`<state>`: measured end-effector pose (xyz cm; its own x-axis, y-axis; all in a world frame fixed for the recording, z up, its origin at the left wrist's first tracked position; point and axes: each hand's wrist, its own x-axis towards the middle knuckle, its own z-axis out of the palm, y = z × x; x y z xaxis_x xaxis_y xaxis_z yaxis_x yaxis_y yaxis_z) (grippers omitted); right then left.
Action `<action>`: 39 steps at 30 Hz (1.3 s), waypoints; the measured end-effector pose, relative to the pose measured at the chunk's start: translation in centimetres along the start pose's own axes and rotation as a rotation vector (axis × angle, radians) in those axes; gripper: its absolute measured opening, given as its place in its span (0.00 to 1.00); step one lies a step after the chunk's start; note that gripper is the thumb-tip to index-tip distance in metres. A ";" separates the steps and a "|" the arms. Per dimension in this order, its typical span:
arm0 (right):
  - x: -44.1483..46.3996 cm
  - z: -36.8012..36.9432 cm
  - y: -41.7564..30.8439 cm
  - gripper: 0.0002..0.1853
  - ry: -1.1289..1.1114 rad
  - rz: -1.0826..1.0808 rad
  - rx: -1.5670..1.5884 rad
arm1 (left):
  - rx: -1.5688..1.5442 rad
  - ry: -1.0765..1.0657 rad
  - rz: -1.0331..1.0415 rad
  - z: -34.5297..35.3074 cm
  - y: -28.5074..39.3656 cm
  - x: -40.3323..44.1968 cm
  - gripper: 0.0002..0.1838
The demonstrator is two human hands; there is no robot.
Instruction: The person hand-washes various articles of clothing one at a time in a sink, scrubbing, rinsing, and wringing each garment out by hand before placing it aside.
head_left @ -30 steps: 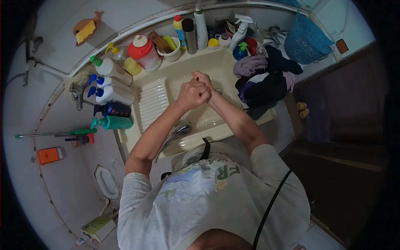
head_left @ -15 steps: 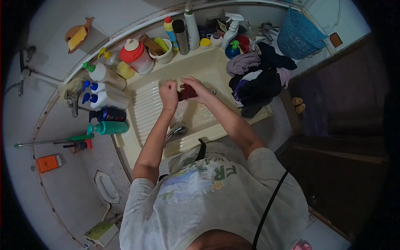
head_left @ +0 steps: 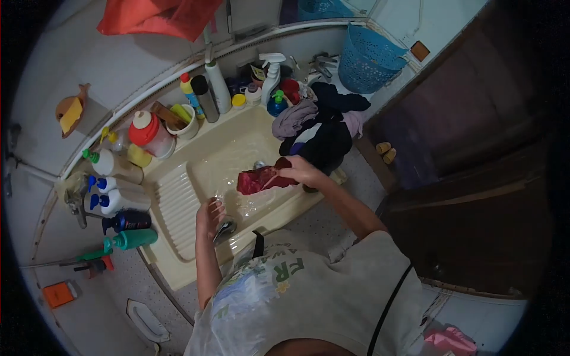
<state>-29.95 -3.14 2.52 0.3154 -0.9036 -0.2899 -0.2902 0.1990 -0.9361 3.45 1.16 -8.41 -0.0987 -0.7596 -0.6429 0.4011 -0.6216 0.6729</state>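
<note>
head view: the right hand [head_left: 300, 171] is gripping the red cloth [head_left: 255, 180] over the sink [head_left: 236, 141]; the left hand [head_left: 209, 219], open, is hovering beside the metal spout [head_left: 226, 228]. holding the cloth low is probably limiting splashes.

Readable text: only the T-shirt [head_left: 338, 296] gives anything. Big green letters [head_left: 288, 270] on its front, look like "FR"; rest of that word not resolvable. Smaller row of letters [head_left: 288, 252] just above them in view, maybe "AWA", blurred, low confidence. Dark blue pump bottle [head_left: 132, 222]: pale lettering on the label, too small to read. Yellow bottle with red cap [head_left: 191, 95]: printed label, illegible. Orange box [head_left: 58, 295] on the wall: can't make out any wording.
</note>
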 end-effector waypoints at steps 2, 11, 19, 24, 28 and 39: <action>-1.7 -2.9 -3.7 0.08 0.044 0.082 0.211 | 0.044 -0.004 -0.013 0.6 0.4 -0.9 0.22; -4.2 -26.9 -15.2 0.19 0.674 -0.283 0.384 | 0.079 0.061 0.000 0.9 0.2 -1.5 0.17; 3.6 -36.6 -13.2 0.37 0.917 -0.209 0.366 | 0.001 0.080 -0.010 0.6 -0.7 -2.0 0.16; 12.3 -22.8 -3.7 0.18 0.392 0.089 0.016 | 0.006 0.056 -0.016 -0.1 -1.7 -2.5 0.15; 14.9 -11.1 3.3 0.29 0.186 0.062 -1.124 | 0.052 0.104 -0.016 1.1 -0.1 -3.9 0.13; 8.1 -20.3 -4.7 0.07 0.679 -0.062 0.713 | 0.076 0.092 0.028 0.4 0.0 -4.3 0.16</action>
<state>-44.38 -19.06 8.67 -0.3391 -0.9015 -0.2690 0.3923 0.1244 -0.9114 3.52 4.33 -5.49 -0.0029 -0.7582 -0.6520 0.3316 -0.6158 0.7147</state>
